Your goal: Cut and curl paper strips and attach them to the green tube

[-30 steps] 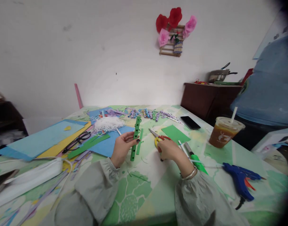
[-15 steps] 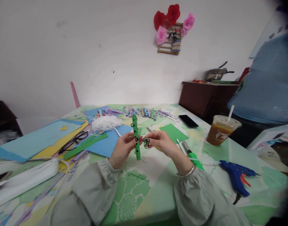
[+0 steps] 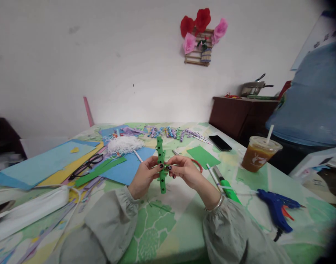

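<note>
Upright between my hands is a green paper tube (image 3: 160, 151) marked with dark spots, with small curled green bits standing out from its sides. My left hand (image 3: 143, 176) grips its middle between thumb and fingers. On the other side, my right hand (image 3: 187, 171) is closed in a pinch, its fingertips against the tube. A small green paper strip (image 3: 165, 167) shows at those fingertips, mostly hidden by them. Behind my right hand lie scissors with a red handle (image 3: 198, 165), partly covered.
A blue glue gun (image 3: 278, 209), a drink cup (image 3: 258, 156), a phone (image 3: 220, 143) and a green marker (image 3: 229, 190) lie to the right. Leftward are glasses (image 3: 87, 165), white string (image 3: 124, 146) and coloured paper (image 3: 44, 161). Several small paper curls (image 3: 168, 132) line the back.
My right hand has moved left, bringing the curled green strip against the tube. The tube has turned slightly and sits a little lower. More of the red scissor handle shows.
</note>
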Demonstrator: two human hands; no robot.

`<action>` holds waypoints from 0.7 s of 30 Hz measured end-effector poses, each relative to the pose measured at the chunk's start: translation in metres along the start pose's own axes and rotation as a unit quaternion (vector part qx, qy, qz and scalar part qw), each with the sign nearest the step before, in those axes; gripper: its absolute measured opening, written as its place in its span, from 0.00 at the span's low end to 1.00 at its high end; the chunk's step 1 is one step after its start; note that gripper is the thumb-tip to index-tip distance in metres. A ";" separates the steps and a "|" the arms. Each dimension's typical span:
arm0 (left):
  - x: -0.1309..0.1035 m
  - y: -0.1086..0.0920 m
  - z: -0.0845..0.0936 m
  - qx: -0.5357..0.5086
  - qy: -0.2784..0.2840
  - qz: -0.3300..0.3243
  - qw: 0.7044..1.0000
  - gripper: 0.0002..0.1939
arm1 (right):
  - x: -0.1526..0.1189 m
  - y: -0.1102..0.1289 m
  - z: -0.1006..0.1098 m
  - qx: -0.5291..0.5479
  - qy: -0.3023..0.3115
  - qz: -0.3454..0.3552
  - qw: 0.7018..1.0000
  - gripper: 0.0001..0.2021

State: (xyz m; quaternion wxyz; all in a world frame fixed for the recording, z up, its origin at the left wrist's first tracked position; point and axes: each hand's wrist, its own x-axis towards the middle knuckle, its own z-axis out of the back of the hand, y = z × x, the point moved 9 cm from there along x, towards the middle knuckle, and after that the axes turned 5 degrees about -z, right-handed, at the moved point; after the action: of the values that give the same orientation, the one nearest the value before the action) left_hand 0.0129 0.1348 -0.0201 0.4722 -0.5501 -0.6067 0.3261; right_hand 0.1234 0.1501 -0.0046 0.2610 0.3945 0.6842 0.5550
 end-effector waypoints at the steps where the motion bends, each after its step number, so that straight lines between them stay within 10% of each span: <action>1: 0.000 0.001 0.002 0.004 -0.009 0.001 1.000 0.15 | 0.000 0.000 -0.001 -0.001 0.003 0.005 1.000 0.11; 21: 0.001 0.000 0.008 0.111 -0.035 -0.020 0.993 0.19 | 0.002 0.009 0.009 0.010 -0.051 0.064 0.997 0.08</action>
State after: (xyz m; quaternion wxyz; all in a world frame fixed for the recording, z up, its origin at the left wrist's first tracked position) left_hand 0.0054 0.1363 -0.0222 0.5151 -0.4704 -0.5940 0.4007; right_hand 0.1319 0.1574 0.0022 0.2556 0.4675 0.6488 0.5433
